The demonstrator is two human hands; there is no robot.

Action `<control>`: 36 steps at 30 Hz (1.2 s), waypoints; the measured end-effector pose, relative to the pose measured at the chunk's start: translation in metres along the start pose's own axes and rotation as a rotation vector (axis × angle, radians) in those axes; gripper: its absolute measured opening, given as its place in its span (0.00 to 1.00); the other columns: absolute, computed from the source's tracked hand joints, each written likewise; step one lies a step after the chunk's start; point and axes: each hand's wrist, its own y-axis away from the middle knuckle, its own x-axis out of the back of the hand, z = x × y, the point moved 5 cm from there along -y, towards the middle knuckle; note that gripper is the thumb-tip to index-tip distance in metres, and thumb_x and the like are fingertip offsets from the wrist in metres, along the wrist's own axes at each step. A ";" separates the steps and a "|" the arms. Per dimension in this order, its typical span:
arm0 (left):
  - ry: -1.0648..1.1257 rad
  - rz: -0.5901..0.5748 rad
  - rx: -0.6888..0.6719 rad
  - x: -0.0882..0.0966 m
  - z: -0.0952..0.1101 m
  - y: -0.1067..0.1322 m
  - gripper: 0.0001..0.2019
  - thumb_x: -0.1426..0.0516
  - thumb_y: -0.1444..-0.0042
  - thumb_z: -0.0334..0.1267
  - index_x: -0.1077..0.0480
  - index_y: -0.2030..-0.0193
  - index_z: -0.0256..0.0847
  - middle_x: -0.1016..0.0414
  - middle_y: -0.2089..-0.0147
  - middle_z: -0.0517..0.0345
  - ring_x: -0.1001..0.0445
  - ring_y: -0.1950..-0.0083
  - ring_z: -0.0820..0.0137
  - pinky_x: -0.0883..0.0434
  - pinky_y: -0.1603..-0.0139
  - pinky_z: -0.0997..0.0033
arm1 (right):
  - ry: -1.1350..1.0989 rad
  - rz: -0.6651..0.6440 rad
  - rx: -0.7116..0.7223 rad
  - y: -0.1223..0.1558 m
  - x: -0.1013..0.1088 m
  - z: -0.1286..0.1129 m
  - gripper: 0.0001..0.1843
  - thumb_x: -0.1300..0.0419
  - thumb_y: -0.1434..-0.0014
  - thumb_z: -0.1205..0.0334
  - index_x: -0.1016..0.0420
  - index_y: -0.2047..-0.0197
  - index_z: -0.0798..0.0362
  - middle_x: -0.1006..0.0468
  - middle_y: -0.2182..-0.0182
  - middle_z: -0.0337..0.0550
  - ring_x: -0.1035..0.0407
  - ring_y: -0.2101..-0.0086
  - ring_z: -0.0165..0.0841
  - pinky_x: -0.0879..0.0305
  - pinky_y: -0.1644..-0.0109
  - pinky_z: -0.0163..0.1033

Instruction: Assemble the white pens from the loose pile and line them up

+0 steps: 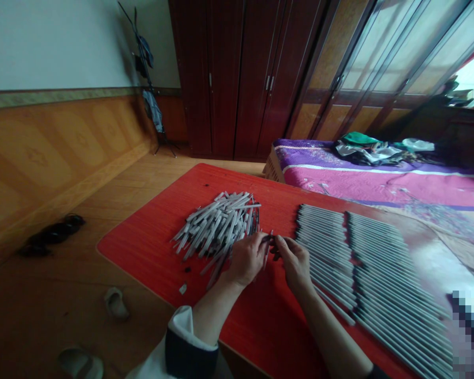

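Two pale slippers (116,303) lie on the wooden floor, left of the red tabletop (142,252). On the tabletop's left half sits a loose heap of slim white rods (217,226), crossed at all angles, dark at some ends; one small scrap (183,288) lies near its edge. Left hand (247,258): partly closed, fingers curled round what seems a single rod, held upright just beside the right hand. Right hand (294,263): fingers (284,245) bent inward, pinching toward a dark end near that rod; contact cannot be confirmed at this resolution. The hands nearly touch, between heap and rows. Right of them, rods lie side by side in two dense ranks (373,263), dark ends aligned. Handling note: thin rods like these are best pinched singly near one end, ends kept level with the ranks.
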 end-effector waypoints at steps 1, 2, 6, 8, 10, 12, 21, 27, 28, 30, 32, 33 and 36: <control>0.097 0.096 0.052 0.008 -0.002 -0.001 0.07 0.50 0.41 0.36 0.35 0.58 0.42 0.23 0.64 0.54 0.24 0.65 0.69 0.30 0.64 0.72 | 0.045 -0.011 0.042 0.000 -0.002 -0.003 0.19 0.43 0.48 0.48 0.24 0.69 0.57 0.26 0.77 0.42 0.34 0.77 0.30 0.38 0.75 0.34; 0.198 0.212 0.116 0.017 -0.006 -0.001 0.07 0.51 0.40 0.37 0.36 0.57 0.41 0.24 0.64 0.54 0.25 0.68 0.70 0.30 0.67 0.73 | 0.110 -0.030 0.090 0.000 -0.004 -0.006 0.18 0.44 0.47 0.49 0.24 0.67 0.57 0.25 0.75 0.43 0.33 0.75 0.31 0.37 0.73 0.35; 0.533 0.655 0.326 0.046 -0.026 0.001 0.08 0.54 0.39 0.42 0.42 0.58 0.41 0.28 0.69 0.59 0.30 0.79 0.76 0.35 0.78 0.77 | 0.515 -0.151 0.293 -0.002 -0.028 -0.013 0.13 0.46 0.44 0.57 0.23 0.64 0.54 0.25 0.66 0.47 0.32 0.67 0.35 0.36 0.63 0.39; 0.608 0.767 0.353 0.054 -0.033 0.001 0.08 0.53 0.40 0.43 0.44 0.60 0.41 0.29 0.70 0.60 0.31 0.79 0.76 0.35 0.79 0.77 | 0.719 -0.183 0.366 -0.003 -0.044 -0.015 0.12 0.46 0.44 0.59 0.23 0.63 0.53 0.26 0.61 0.48 0.34 0.60 0.38 0.37 0.57 0.40; 0.619 0.831 0.352 0.059 -0.037 0.000 0.09 0.53 0.40 0.44 0.44 0.62 0.41 0.30 0.72 0.62 0.32 0.80 0.76 0.35 0.79 0.77 | 0.879 -0.215 0.413 -0.004 -0.059 -0.016 0.12 0.45 0.44 0.59 0.23 0.61 0.52 0.28 0.57 0.49 0.38 0.56 0.40 0.40 0.53 0.41; 0.598 0.862 0.346 0.062 -0.039 0.000 0.09 0.52 0.41 0.44 0.44 0.62 0.41 0.30 0.73 0.62 0.32 0.81 0.77 0.36 0.80 0.77 | 0.993 -0.256 0.426 -0.004 -0.072 -0.015 0.12 0.44 0.45 0.58 0.24 0.61 0.52 0.29 0.57 0.50 0.40 0.55 0.41 0.41 0.52 0.42; 0.593 0.839 0.357 0.062 -0.042 0.000 0.08 0.53 0.40 0.43 0.45 0.61 0.41 0.31 0.72 0.62 0.32 0.80 0.76 0.36 0.79 0.77 | 1.008 -0.270 0.428 -0.009 -0.088 -0.009 0.08 0.42 0.48 0.62 0.25 0.65 0.54 0.28 0.59 0.51 0.40 0.56 0.42 0.41 0.53 0.44; 0.669 0.826 0.396 0.058 -0.050 -0.001 0.09 0.52 0.41 0.45 0.46 0.64 0.42 0.31 0.73 0.64 0.32 0.81 0.78 0.35 0.79 0.77 | 0.244 -0.214 0.136 -0.004 -0.057 -0.020 0.14 0.41 0.52 0.60 0.27 0.61 0.56 0.25 0.68 0.46 0.32 0.67 0.37 0.35 0.65 0.40; 0.693 0.805 0.409 0.055 -0.050 -0.002 0.09 0.52 0.41 0.45 0.46 0.64 0.42 0.30 0.73 0.64 0.31 0.81 0.78 0.35 0.79 0.78 | 0.064 -0.226 0.020 0.000 -0.051 -0.016 0.15 0.39 0.54 0.59 0.28 0.62 0.56 0.25 0.71 0.44 0.32 0.72 0.34 0.36 0.70 0.38; 0.761 0.745 0.437 0.049 -0.051 -0.004 0.11 0.50 0.42 0.46 0.46 0.64 0.42 0.30 0.73 0.64 0.30 0.80 0.77 0.35 0.79 0.78 | -0.215 -0.218 -0.175 0.010 -0.039 -0.008 0.17 0.34 0.60 0.58 0.30 0.67 0.56 0.26 0.77 0.40 0.34 0.79 0.30 0.39 0.77 0.34; 0.851 0.672 0.452 0.041 -0.050 -0.006 0.12 0.48 0.44 0.46 0.45 0.62 0.42 0.29 0.72 0.64 0.28 0.79 0.75 0.32 0.77 0.76 | -0.342 -0.176 -0.284 0.021 -0.026 0.001 0.17 0.31 0.64 0.59 0.32 0.72 0.56 0.26 0.80 0.39 0.35 0.82 0.27 0.41 0.79 0.32; 0.898 0.639 0.457 0.038 -0.049 -0.007 0.13 0.47 0.45 0.46 0.45 0.62 0.42 0.29 0.72 0.64 0.27 0.78 0.74 0.31 0.76 0.75 | -0.364 -0.157 -0.311 0.025 -0.021 0.005 0.17 0.30 0.64 0.59 0.33 0.74 0.56 0.26 0.80 0.39 0.36 0.82 0.26 0.41 0.79 0.31; 1.007 0.548 0.465 0.029 -0.045 -0.010 0.13 0.45 0.46 0.46 0.44 0.62 0.42 0.28 0.71 0.63 0.25 0.75 0.72 0.28 0.72 0.71 | -0.399 -0.139 -0.338 0.031 -0.013 0.015 0.16 0.30 0.63 0.59 0.33 0.76 0.56 0.25 0.79 0.40 0.36 0.81 0.26 0.41 0.79 0.31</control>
